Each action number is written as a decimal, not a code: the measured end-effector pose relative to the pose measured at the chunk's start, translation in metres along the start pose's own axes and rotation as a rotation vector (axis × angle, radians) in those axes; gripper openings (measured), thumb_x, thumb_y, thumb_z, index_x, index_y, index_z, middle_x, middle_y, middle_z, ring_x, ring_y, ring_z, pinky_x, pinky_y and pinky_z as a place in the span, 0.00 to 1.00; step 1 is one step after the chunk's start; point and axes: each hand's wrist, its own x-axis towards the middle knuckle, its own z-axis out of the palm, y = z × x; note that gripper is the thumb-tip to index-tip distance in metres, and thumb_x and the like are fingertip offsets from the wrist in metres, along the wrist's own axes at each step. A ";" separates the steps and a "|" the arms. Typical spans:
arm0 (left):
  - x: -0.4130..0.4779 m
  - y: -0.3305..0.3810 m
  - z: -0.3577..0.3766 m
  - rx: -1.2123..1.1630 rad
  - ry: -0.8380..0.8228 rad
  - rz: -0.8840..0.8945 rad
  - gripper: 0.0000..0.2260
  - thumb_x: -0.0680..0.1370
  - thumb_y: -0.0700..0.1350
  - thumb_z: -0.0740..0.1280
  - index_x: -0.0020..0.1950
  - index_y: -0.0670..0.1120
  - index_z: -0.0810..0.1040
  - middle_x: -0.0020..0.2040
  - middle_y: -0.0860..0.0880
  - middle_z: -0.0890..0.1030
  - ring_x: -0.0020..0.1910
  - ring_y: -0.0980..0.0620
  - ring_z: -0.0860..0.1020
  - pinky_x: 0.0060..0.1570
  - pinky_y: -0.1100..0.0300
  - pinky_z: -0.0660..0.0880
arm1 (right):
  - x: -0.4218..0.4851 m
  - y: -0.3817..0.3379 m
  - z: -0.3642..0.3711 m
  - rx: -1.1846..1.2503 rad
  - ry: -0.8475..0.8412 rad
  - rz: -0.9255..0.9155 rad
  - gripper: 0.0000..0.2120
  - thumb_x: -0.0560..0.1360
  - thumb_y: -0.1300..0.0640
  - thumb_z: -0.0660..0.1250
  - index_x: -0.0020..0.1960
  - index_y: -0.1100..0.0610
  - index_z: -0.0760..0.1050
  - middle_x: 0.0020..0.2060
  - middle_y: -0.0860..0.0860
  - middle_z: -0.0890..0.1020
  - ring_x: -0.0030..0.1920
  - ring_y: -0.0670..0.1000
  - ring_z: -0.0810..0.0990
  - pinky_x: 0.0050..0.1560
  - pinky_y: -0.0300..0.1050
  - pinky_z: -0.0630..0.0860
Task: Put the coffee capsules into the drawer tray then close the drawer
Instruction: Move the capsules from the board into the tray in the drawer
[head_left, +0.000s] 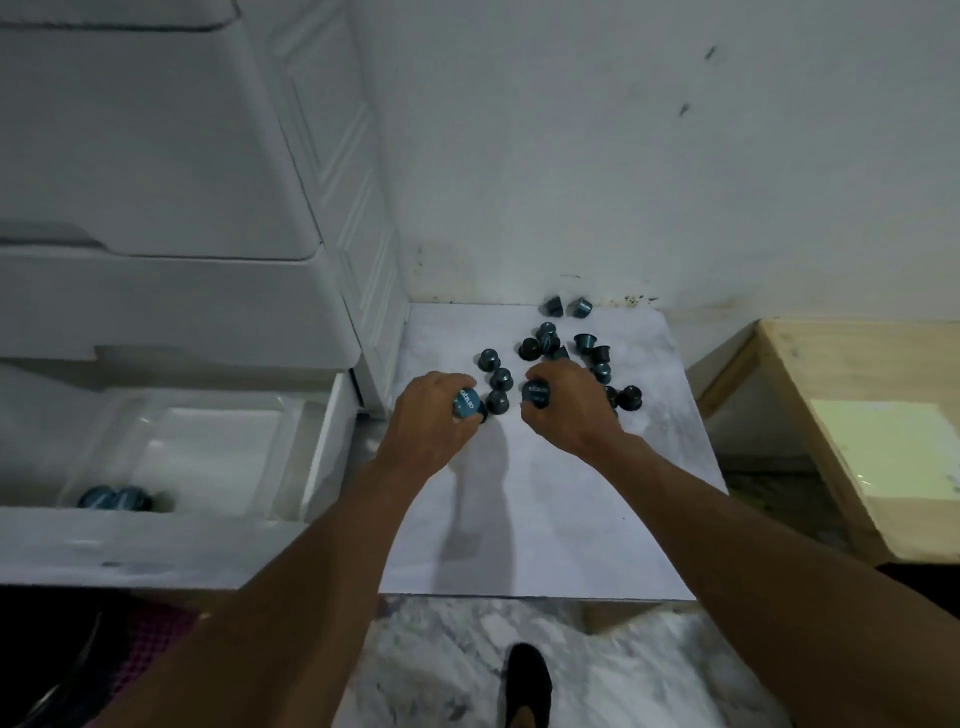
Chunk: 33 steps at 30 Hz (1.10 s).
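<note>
**A:** Where do things stand, starting close in?

**B:** The drawer tray (218, 441) sits in the open drawer (156, 540). Two capsules (114, 499) seem to lie in its near corner, though they're blurred.

**A:** And the hands?

**B:** They're both right of the tray, over the white board (519, 519). The left hand (431, 415) is curled round one blue capsule (466, 404), and the right hand (566, 410) grips another capsule (536, 395).

**A:** How will they handle?

**B:** I'd judge them light, stiff little shells, smooth enough to roll or slip. Take each round its tapered side below the rim, without crushing it.

**A:** What about the rest?

**B:** The heap (529, 349) lies further right of the tray, just past the hands. Two strays (566, 306) lie farthest from it, by the wall.
</note>
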 end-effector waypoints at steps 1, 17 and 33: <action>-0.003 0.001 -0.006 0.007 0.002 0.044 0.19 0.70 0.45 0.74 0.59 0.45 0.78 0.53 0.45 0.81 0.52 0.46 0.76 0.54 0.57 0.70 | -0.006 -0.004 -0.004 -0.021 0.033 -0.017 0.03 0.67 0.59 0.67 0.37 0.56 0.73 0.38 0.53 0.76 0.39 0.54 0.74 0.37 0.43 0.67; -0.084 0.010 -0.099 -0.178 0.208 0.086 0.22 0.68 0.41 0.75 0.61 0.49 0.77 0.54 0.50 0.79 0.53 0.51 0.76 0.57 0.54 0.75 | -0.084 -0.115 -0.028 -0.076 0.184 -0.134 0.21 0.69 0.60 0.69 0.62 0.59 0.74 0.54 0.58 0.78 0.54 0.58 0.77 0.52 0.45 0.71; -0.147 -0.063 -0.176 -0.073 0.318 0.020 0.15 0.66 0.37 0.73 0.52 0.44 0.79 0.48 0.48 0.81 0.47 0.49 0.77 0.52 0.50 0.77 | -0.086 -0.217 0.040 -0.047 0.061 -0.327 0.14 0.67 0.64 0.69 0.53 0.61 0.76 0.47 0.59 0.77 0.47 0.57 0.76 0.41 0.42 0.66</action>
